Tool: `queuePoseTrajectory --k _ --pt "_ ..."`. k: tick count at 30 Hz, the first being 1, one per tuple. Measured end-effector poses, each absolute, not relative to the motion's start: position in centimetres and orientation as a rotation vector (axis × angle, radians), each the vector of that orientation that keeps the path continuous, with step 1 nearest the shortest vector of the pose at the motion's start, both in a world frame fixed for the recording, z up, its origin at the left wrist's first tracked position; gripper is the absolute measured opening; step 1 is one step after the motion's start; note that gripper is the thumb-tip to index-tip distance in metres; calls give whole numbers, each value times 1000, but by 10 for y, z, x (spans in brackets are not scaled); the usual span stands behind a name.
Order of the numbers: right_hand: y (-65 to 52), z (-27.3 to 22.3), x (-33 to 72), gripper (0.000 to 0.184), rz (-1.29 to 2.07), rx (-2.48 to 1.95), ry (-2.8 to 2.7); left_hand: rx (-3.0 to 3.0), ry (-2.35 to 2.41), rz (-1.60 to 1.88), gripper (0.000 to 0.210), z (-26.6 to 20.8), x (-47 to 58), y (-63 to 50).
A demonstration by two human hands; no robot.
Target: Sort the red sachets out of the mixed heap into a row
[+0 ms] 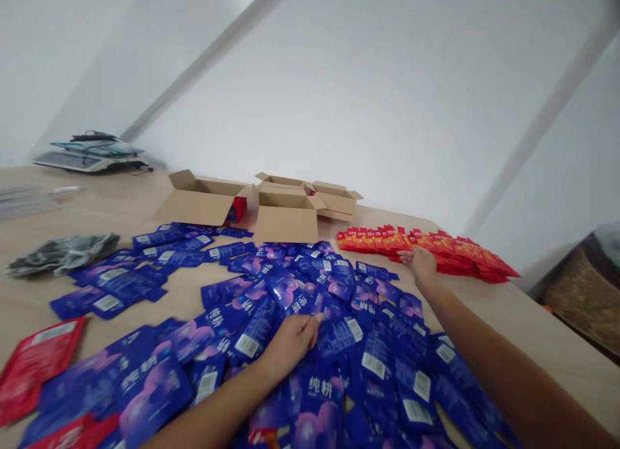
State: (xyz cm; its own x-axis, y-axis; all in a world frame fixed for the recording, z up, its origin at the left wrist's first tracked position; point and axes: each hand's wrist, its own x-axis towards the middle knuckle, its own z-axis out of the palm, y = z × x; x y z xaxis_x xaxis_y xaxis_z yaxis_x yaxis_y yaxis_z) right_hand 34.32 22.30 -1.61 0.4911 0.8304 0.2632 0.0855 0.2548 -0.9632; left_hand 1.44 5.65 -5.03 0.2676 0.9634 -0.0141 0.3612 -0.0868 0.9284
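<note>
Many flat blue pouches (339,338) with purple pictures and white labels are spread in a loose heap before me. My left hand (293,340) rests low over the heap's middle, its fingers curled in and thumb pressed against them, at the edge of a blue pouch. Farther off to the right, my right hand (419,264) is at the near edge of a long overlapping row of red pouches (458,252). Its fingertips point left and appear pinched on a red pouch's edge, though they are small and slightly blurred.
Open cardboard boxes (287,224) stand behind the heap, with a red box (237,210) among them. Grey gloves (62,254) lie at left, near a loose red pouch (41,365). A flat scale-like device (92,159) sits at far left. A white wall (339,106) rises behind the table.
</note>
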Motion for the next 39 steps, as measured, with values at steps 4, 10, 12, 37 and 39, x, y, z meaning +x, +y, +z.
queuePoseTrajectory --k 4,10,12,37,39 --pt "166 -23 288 30 893 -1193 -1133 1681 1198 764 48 -43 11 51" --pt "61 -21 201 33 912 -1065 -1926 1993 1328 723 32 -2 -41 43" --pt "28 -15 188 34 732 -951 -2255 2081 1483 768 32 6 -72 33" --pt "-68 -12 124 57 266 -386 -2988 2543 1843 410 52 -1 -195 39" --pt "-64 -25 122 59 244 -554 -2967 2506 1914 365 58 1 -222 -14"
